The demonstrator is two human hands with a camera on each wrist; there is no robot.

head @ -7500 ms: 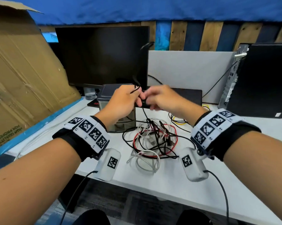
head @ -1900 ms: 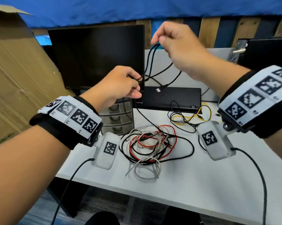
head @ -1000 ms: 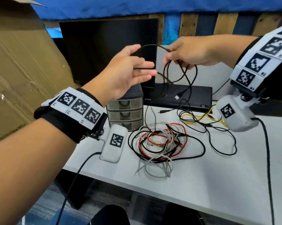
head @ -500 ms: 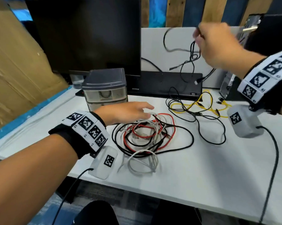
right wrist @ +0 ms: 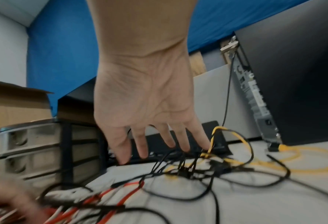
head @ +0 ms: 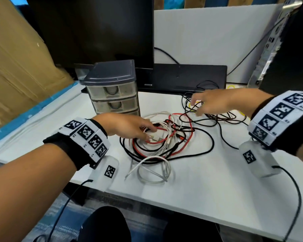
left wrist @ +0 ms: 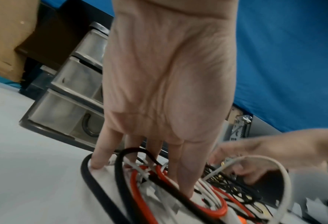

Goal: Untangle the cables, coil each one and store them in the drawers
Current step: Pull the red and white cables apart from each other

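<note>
My left hand [head: 128, 125] lies flat with straight fingers [left wrist: 184, 178] pressing down into the tangled pile of cables [head: 162, 137]; its grip closes on nothing. My right hand [head: 211, 103] hangs over a second heap of thin black cables [head: 217, 117], fingers [right wrist: 182, 141] spread and relaxed, the tips just touching the strands without pinching any. Under my left hand red [head: 187, 135], white [head: 157, 168] and thick black [head: 208, 147] cords loop through one another, and a white loop sticks out toward the desk's near edge. A yellow cable [right wrist: 293, 159] threads through the black heap on the right. Just behind the pile, touching none of it as far as I can tell, stands the small plastic drawer unit [head: 114, 91], dark-topped with three cloudy, translucent drawers, all pushed in. Behind that rise a dark monitor [head: 98, 30] and a flat black box [head: 182, 78], with a computer tower [head: 286, 49] to the right and brown cardboard [head: 16, 58] leaning at the left. The desk [head: 217, 189] is smooth and white; a pale panel and blue fabric back it.
</note>
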